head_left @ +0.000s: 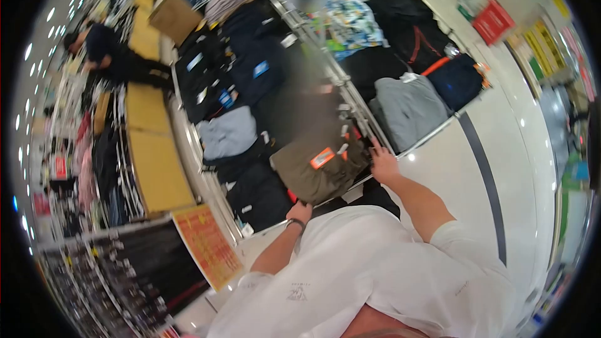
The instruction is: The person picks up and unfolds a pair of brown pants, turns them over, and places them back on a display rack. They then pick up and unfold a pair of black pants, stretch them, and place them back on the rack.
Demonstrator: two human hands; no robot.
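A brown folded garment point(316, 169) with an orange tag point(322, 158) lies at the front of a display bin, close to my body. My left hand point(300, 213), with a dark band on the wrist, is at its lower left corner, fingers curled at the cloth edge and partly hidden. On the other side my right hand point(382, 164) is by the bin's metal rail and the garment's right side. Its fingers are stretched out and apart, with nothing visible in them. Black folded clothes point(260, 191) lie left of the brown garment.
A light blue folded garment point(228, 133) and a grey one point(410, 111) lie in neighbouring sections, split by a metal divider point(335, 69). An orange-yellow sign point(208, 245) stands at lower left. A person in dark clothes point(119, 56) stands beyond the left aisle. A red basket point(493, 22) is at upper right.
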